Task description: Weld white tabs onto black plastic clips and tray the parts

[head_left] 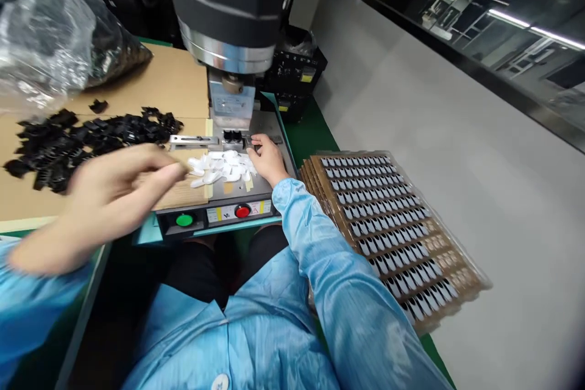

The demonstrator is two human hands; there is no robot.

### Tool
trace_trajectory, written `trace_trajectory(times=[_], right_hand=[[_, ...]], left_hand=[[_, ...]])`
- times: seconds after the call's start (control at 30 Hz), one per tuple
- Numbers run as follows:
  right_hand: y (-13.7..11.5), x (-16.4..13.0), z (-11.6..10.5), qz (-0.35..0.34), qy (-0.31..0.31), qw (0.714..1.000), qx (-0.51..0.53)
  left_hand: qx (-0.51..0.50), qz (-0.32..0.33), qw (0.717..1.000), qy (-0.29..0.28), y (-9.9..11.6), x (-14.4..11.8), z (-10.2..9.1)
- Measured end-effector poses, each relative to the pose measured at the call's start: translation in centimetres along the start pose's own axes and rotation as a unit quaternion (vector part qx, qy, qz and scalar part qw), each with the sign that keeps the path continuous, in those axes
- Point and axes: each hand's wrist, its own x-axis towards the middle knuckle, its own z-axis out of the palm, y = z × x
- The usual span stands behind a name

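Note:
My left hand (123,195), smeared by motion, hovers left of the press with thumb and fingertips brought together. Anything between those fingertips is too blurred to make out. My right hand (269,159) is at the right side of the metal fixture (232,145), its thumb and fingers bent close together there; what they grip is hidden. A black plastic part (232,135) sits on the fixture, just left of the right fingertips. In front of it lies a heap of white plastic pieces (223,166). Above stands the machine's dark head with a silver ring (228,52).
Black plastic parts (100,134) are piled on cardboard at left, below a clear plastic bag (59,36). A green button (184,220) and a red button (242,211) face me. Stacked trays (388,219) at right hold rows of white-and-black parts. Black bins (295,73) stand behind.

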Motion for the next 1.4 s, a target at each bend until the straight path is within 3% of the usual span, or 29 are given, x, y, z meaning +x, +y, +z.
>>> trace_trajectory(times=[0.13,0.2,0.3,0.47,0.73,0.8,0.87,0.93,1.0,1.2,1.3,1.4], right_hand=[[-2.0,2.2,1.2,0.004,-0.01,1.0,-0.019],[-2.6,2.9,1.6,0.02,-0.015,0.999,-0.029],[-2.8,3.5,1.9,0.038,-0.014,0.999,-0.027],[-2.1,3.8,2.0,0.026,-0.014,0.999,-0.023],[-2.1,4.7,2.8,0.027,0.026,0.999,0.001],[-2.2,4.3,2.7,0.048,0.032,0.997,0.053],[-2.1,3.1,2.3,0.07,0.042,0.987,0.142],[-2.0,1.0,1.9,0.083,0.064,0.962,0.25],[-2.1,-2.0,1.3,0.088,0.083,0.926,0.357],[-4.8,-12.2,-0.5,0.11,0.027,0.783,0.611],[-6.3,-15.3,-1.3,0.132,-0.017,0.712,0.689],[-6.9,-16.9,-1.5,0.162,-0.042,0.675,0.718]], left_hand=[[-0.018,-0.054,0.996,-0.074,-5.3,7.0,6.2],[0.0,-0.028,0.998,-0.062,-7.3,10.0,8.9],[0.017,0.021,0.999,-0.023,-8.3,13.0,11.7],[0.013,0.06,0.997,-0.042,-7.4,15.4,13.5],[-0.081,0.083,0.992,-0.055,-8.0,17.0,13.6],[-0.101,0.057,0.992,-0.046,-7.7,16.5,13.5],[-0.169,-0.015,0.985,-0.038,-7.1,15.0,13.4],[-0.296,-0.092,0.95,-0.042,-6.1,12.3,13.5],[-0.417,-0.13,0.898,-0.054,-4.9,8.8,13.6],[-0.575,-0.159,0.798,-0.085,-1.4,-1.2,14.2],[-0.613,-0.161,0.766,-0.109,-0.3,-4.3,14.4],[-0.633,-0.153,0.749,-0.12,0.2,-6.0,14.4]])
